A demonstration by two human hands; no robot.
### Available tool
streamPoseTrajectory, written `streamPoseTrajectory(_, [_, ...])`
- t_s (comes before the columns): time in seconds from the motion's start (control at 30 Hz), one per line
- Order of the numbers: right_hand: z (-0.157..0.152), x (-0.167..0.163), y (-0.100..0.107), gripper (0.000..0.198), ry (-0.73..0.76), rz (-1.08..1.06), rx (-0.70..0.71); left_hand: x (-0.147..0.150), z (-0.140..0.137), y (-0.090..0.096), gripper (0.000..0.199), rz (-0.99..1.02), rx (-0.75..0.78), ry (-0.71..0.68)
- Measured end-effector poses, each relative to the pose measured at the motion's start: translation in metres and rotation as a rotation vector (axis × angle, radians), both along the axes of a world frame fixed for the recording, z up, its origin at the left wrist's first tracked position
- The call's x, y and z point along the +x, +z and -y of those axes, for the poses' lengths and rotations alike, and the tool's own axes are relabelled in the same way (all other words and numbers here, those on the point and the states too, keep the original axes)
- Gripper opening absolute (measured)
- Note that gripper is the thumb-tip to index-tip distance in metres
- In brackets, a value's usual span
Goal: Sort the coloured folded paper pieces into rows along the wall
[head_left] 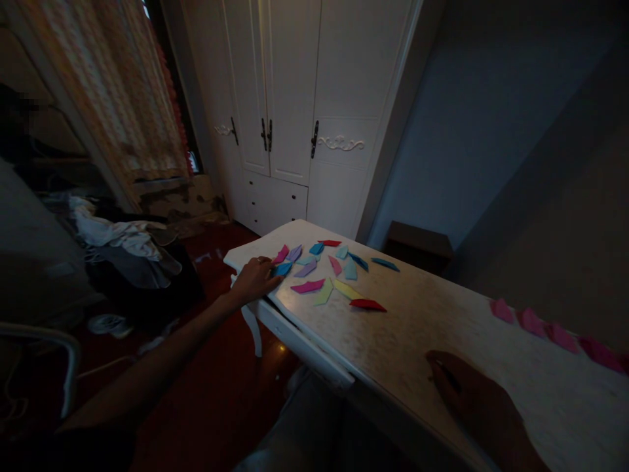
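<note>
My left hand (255,282) reaches to the far left end of the white table (413,308). Its fingers are stretched apart at the edge of a blue folded paper piece (282,269), which lies between thumb and fingertips. Close by lie a magenta piece (281,254), a lilac piece (294,253) and several more folded papers, among them a yellow one (346,290) and a red one (368,305). My right hand (476,403) rests on the table near its front edge, thumb and fingers drawn together. Anything inside that grip is too dark to make out.
Pink folded papers (531,322) stand in a row along the table's right back edge. A drawer (299,341) under the tabletop is slightly pulled out. Behind stand a white wardrobe (289,85) and a brown box-like piece (420,242). Clothes (118,229) are heaped at left.
</note>
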State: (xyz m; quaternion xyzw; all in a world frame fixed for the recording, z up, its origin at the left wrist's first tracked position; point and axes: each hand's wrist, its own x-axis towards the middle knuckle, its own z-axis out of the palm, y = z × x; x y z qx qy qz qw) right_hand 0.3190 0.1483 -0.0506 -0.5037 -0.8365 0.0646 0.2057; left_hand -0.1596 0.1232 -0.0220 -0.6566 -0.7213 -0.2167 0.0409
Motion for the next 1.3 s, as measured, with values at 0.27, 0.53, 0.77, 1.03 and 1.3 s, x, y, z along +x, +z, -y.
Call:
streamPoseTrajectory(0.27, [0.000, 0.000, -0.002, 0.036, 0.006, 0.029, 0.032, 0.025, 0.012, 0.013, 0.017, 0.097, 0.065, -0.045])
streamPoseTrajectory(0.53, [0.001, -0.002, -0.002, 0.035, 0.060, 0.077, 0.075, 0.059, 0.004, 0.024, 0.020, 0.266, 0.182, -0.125])
streamPoseTrajectory(0.77, [0.004, -0.006, 0.000, 0.033, 0.076, 0.140, 0.094, 0.131, -0.017, 0.035, 0.027, 0.817, -0.014, -0.362])
streamPoseTrajectory(1.03, [0.009, -0.013, 0.012, 0.028, 0.035, 0.175, 0.011, 0.267, -0.034, 0.028, 0.035, 1.315, -0.540, -0.661])
streamPoseTrajectory(1.3, [0.009, -0.020, 0.020, 0.029, 0.001, 0.332, -0.049, 0.360, -0.059, 0.045, 0.033, 1.257, -0.582, -0.706])
